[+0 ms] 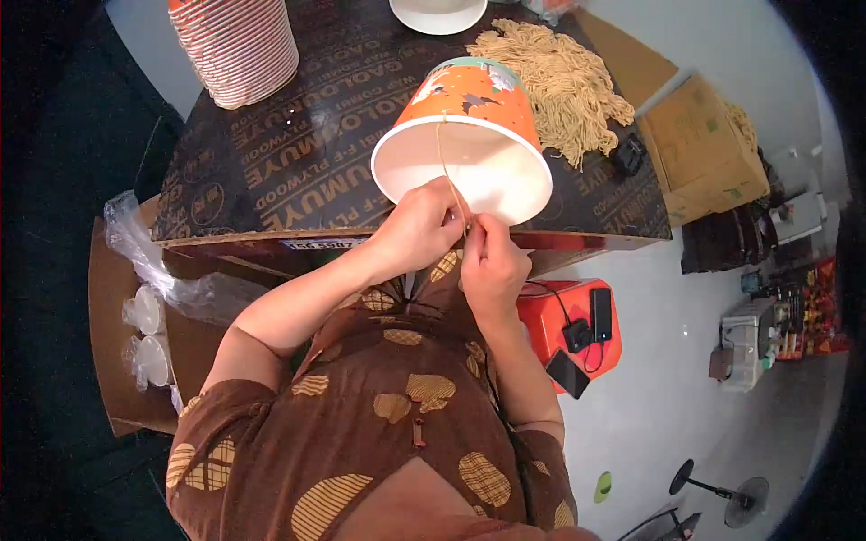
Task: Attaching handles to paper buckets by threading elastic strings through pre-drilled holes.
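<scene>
An orange paper bucket (487, 106) with a leaf pattern lies on its side on the dark plywood table (307, 135), its white-rimmed mouth toward me. From its rim a thin tan cord (441, 149) runs down across the opening to my fingers. My left hand (419, 225) pinches the cord just below the bucket's mouth. Close beside it, my right hand (494, 266) is closed with thumb and forefinger on the cord's lower part. The fingertips almost meet; the exact shape of the cord between them is too small to make out.
A heap of tan cords (564, 86) lies right of the bucket. Nested paper buckets (236, 54) stand far left, a white round container (439, 16) at the back. Right are a cardboard box (704, 153) and a red stool (541, 325) with electronics. An open carton (113, 343) stands lower left.
</scene>
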The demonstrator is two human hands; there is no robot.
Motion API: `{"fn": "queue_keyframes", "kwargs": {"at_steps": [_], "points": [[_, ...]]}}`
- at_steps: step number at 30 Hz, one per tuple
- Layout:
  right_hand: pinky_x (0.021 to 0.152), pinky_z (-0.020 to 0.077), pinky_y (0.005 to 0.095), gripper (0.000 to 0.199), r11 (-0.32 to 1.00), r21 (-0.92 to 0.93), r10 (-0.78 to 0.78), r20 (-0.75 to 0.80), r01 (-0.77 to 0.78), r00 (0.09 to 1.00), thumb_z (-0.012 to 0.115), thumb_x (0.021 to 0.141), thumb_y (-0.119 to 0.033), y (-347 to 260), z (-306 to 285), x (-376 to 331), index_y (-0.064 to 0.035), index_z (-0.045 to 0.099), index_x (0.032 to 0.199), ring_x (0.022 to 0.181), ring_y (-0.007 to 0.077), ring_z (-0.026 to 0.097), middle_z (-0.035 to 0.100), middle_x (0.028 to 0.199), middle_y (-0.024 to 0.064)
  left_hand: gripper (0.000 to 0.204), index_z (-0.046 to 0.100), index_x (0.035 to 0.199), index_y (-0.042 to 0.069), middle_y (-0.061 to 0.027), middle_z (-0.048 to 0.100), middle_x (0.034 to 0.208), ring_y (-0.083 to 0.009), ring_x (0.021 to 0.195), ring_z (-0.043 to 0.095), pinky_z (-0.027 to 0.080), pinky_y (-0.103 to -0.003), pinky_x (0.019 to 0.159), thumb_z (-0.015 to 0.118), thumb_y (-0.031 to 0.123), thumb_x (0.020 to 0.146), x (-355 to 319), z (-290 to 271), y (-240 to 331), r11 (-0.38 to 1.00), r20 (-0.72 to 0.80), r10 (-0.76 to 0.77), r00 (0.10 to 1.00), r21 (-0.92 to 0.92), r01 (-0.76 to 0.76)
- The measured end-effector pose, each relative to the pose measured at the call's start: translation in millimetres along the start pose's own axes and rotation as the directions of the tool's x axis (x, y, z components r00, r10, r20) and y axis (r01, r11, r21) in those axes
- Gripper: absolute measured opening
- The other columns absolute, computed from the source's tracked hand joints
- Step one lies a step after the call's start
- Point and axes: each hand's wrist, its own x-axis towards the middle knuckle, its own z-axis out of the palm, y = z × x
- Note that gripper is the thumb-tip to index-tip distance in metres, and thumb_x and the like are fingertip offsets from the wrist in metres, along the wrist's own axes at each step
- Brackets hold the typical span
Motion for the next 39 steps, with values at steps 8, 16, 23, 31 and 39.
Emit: {"fn": "queue_keyframes", "kwargs": {"at_steps": [8, 16, 23, 31, 39], "points": [[0.053, 0.0493, 0.0395, 0.013, 0.999, -0.016, -0.036, 0.051, 0.037, 0.998, 0.068, 0.081, -0.005, 0.2, -2.5, -2.2, -0.0048, 0.062, 0.093, 0.059, 0.0291, 0.064, 0.064, 0.068, 0.0126, 0.004, 0.062, 0.085, -0.002, -0.0079, 0.061, 0.085, -0.0125, 0.076, 0.058, 0.049, -0.028, 0.067, 0.060, -0.004, 0.082, -0.6, 1.2, -4.1, 0.999, 0.003, -0.038, 0.999, -0.017, 0.038], [0.052, 0.0487, 0.0393, 0.010, 0.986, 0.112, 0.118, 0.055, -0.124, 0.991, 0.067, 0.082, -0.004, -0.9, 1.4, -5.8, -0.0046, 0.063, 0.090, 0.057, 0.0306, 0.064, 0.064, 0.067, 0.0140, 0.004, 0.061, 0.083, -0.004, -0.0150, 0.062, 0.083, -0.0239, 0.077, 0.061, 0.050, -0.034, 0.069, 0.059, -0.001, 0.083, -0.3, 3.1, 1.4, 0.999, -0.034, -0.034, 0.999, -0.030, 0.033], [0.057, 0.0478, 0.0326, 0.006, 0.870, 0.327, 0.331, 0.165, -0.368, 0.929, 0.061, 0.090, -0.005, 1.4, 5.2, -6.7, 0.0006, 0.062, 0.091, 0.062, 0.0195, 0.061, 0.064, 0.070, 0.0117, 0.004, 0.061, 0.087, -0.002, -0.0127, 0.060, 0.079, -0.0190, 0.070, 0.059, 0.048, -0.032, 0.064, 0.060, -0.003, 0.083, -1.0, 6.2, -7.2, 0.974, -0.066, 0.179, 0.982, 0.155, -0.167], [0.057, 0.0481, 0.0346, 0.008, 0.803, 0.416, 0.377, 0.199, -0.426, 0.905, 0.061, 0.090, -0.007, -0.3, 4.7, -4.0, 0.0007, 0.061, 0.089, 0.060, 0.0219, 0.062, 0.064, 0.070, 0.0144, 0.010, 0.058, 0.089, -0.001, -0.0114, 0.057, 0.079, -0.0189, 0.068, 0.058, 0.048, -0.033, 0.062, 0.059, -0.005, 0.080, -3.1, 1.3, -6.2, 0.988, -0.024, 0.115, 0.993, 0.109, -0.111], [0.061, 0.0435, 0.0216, 0.008, 0.751, 0.425, 0.436, 0.256, -0.505, 0.863, 0.059, 0.093, -0.004, -4.4, 1.6, -3.0, 0.0030, 0.062, 0.091, 0.069, 0.0042, 0.050, 0.061, 0.075, 0.0000, 0.007, 0.058, 0.083, -0.005, -0.0199, 0.060, 0.084, -0.0335, 0.077, 0.064, 0.051, -0.040, 0.069, 0.060, -0.001, 0.077, -3.2, -4.6, 11.6, 0.998, 0.039, -0.013, 0.999, 0.061, 0.011]]}}
